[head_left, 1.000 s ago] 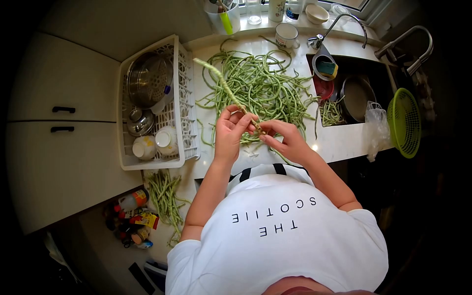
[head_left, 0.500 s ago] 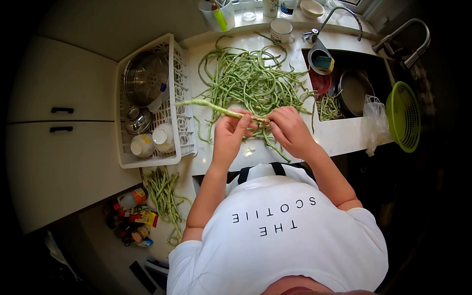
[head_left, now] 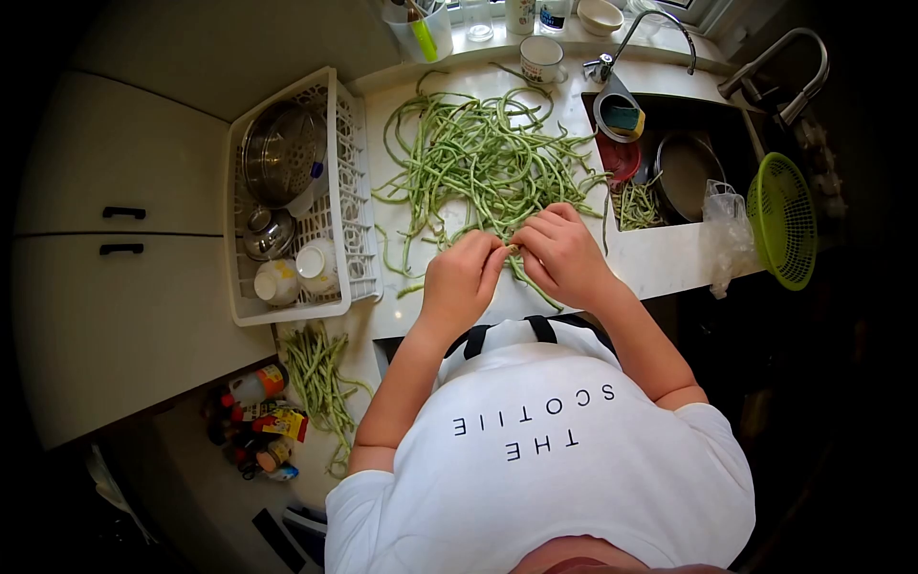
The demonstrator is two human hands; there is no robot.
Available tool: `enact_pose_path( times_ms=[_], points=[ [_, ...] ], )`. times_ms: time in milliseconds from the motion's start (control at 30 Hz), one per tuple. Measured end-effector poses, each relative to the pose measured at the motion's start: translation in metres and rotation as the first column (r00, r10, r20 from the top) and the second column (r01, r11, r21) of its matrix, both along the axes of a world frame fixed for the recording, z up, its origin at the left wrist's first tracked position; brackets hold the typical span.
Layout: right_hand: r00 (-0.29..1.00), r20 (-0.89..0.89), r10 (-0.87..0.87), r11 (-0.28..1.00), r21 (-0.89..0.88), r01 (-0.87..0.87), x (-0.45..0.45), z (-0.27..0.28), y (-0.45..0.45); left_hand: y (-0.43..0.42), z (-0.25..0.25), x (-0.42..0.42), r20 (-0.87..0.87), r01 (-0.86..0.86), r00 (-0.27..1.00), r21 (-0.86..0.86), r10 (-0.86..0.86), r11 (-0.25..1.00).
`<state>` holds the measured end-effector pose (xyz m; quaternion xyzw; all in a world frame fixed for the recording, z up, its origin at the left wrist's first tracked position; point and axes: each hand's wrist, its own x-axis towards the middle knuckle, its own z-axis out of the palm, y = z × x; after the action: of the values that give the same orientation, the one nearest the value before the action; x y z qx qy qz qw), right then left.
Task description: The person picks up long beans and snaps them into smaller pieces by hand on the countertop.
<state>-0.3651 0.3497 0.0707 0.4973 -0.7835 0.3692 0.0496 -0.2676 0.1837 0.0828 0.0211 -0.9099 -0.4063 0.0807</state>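
My left hand (head_left: pixel 463 277) and my right hand (head_left: pixel 562 256) meet at the fingertips over the front of the counter. Both are closed, pinching a long bean (head_left: pixel 513 249) between them. Only a small brownish bit of it shows; my fingers cover most of the rest. Just beyond my hands spreads a big tangled heap of long green beans (head_left: pixel 497 153). A short green end (head_left: pixel 409 290) pokes out left of my left hand, and I cannot tell whether it belongs to the held bean.
On the left stands a white dish rack (head_left: pixel 346 191) with pots and bowls. A bundle of beans (head_left: pixel 320 383) lies near some bottles (head_left: pixel 256 386). To the right are the sink (head_left: pixel 736 124) with bean pieces (head_left: pixel 638 206) and a pan, a plastic bag (head_left: pixel 729 234) and a green colander (head_left: pixel 784 220).
My hands have drawn together and turned. The long bean stretching left from my left hand no longer shows there. The view has shifted slightly.
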Motion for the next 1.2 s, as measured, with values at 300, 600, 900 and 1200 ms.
enact_pose_path(
  times_ms=[300, 600, 900, 1200],
  points=[
    [0.994, -0.008, 0.106, 0.985, 0.136, -0.104, 0.003, -0.017, 0.002, 0.006, -0.012, 0.005, 0.108, 0.172, 0.983, -0.229, -0.151, 0.958],
    [0.961, 0.239, -0.14, 0.987, -0.047, 0.156, 0.016, -0.035, -0.006, 0.03, -0.027, 0.0, -0.035, -0.061, 0.998, -0.189, 0.055, 0.98],
    [0.978, 0.11, -0.176, 0.965, -0.175, 0.194, 0.007, -0.012, -0.016, 0.025, -0.03, -0.012, -0.08, -0.176, 0.97, 0.413, 0.228, 0.894],
    [0.982, -0.051, -0.179, 0.979, -0.103, 0.174, -0.003, -0.019, -0.004, 0.006, -0.036, -0.029, -0.061, -0.242, 0.915, 0.71, 0.4, 0.661]
  ],
)
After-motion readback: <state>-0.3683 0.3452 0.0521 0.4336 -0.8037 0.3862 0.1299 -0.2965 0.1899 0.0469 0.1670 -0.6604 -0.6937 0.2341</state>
